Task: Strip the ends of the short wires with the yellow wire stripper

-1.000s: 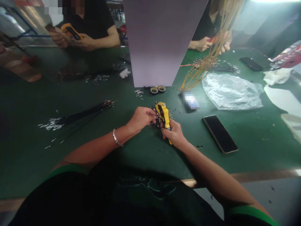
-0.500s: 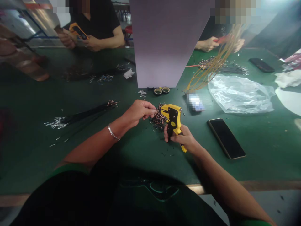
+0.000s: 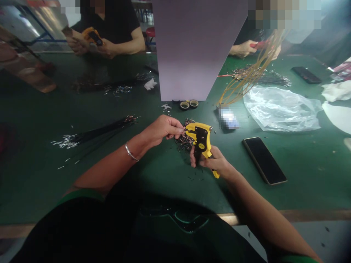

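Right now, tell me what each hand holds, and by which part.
The right hand grips the yellow tool by its handles. The left hand is pinched; whether it holds anything cannot be told.

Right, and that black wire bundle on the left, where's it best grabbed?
Probably around its middle, from above: the black wire bundle lies along the table, gathered closer there, while its silver ends fan out. A few strands lie loose on the near side, so some might be missed.
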Motion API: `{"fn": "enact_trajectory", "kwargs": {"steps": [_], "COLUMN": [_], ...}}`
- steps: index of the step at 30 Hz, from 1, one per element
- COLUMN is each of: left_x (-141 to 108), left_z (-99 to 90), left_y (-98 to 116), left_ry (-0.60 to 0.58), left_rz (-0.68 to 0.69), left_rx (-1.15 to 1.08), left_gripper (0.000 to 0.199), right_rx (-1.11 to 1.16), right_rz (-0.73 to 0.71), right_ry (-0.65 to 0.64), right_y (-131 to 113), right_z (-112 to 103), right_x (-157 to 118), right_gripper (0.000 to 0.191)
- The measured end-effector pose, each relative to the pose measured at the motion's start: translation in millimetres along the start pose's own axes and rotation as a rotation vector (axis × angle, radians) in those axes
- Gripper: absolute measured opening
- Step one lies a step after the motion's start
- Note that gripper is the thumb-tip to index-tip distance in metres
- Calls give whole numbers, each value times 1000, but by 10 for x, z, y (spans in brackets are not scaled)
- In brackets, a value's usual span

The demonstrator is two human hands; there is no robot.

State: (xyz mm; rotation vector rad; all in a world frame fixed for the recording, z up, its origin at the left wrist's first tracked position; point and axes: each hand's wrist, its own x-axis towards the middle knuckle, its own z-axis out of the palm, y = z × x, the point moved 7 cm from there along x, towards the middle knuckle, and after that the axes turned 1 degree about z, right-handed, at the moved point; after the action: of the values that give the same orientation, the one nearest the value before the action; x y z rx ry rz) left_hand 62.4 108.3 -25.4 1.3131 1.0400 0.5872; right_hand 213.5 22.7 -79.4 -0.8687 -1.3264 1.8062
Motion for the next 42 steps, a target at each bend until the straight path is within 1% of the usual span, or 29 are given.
{"fn": "enact_trajectory", "kwargs": {"steps": [5, 8, 16, 23, 28, 34, 42], "left_x": [14, 26, 31, 27, 81, 168, 261], "left_z": [25, 28, 14, 4, -33, -71, -146], "left_y": [-12, -40, -58, -20, -71, -141, -202], "left_ry": [-88, -114, -104, -117, -126, -144, -93], "left_rz": [15, -2, -38, -15, 2, 53, 68], "left_rx": [-40, -71, -54, -13, 16, 63, 75], "left_gripper": [9, 8, 7, 5, 5, 6, 9], "right_rx": [12, 35, 30, 100, 113, 139, 129], "right_rz": [-26, -24, 10, 24, 37, 38, 54], "right_ry": [-27, -19, 12, 32, 45, 118, 200], "right_y": [-5, -19, -24, 35, 103, 196, 235], "right_z": [26, 45, 57, 80, 93, 87, 100], "right_x": [-4, -6, -27, -16, -10, 17, 43], "right_gripper": [32, 32, 29, 23, 21, 20, 24]}}
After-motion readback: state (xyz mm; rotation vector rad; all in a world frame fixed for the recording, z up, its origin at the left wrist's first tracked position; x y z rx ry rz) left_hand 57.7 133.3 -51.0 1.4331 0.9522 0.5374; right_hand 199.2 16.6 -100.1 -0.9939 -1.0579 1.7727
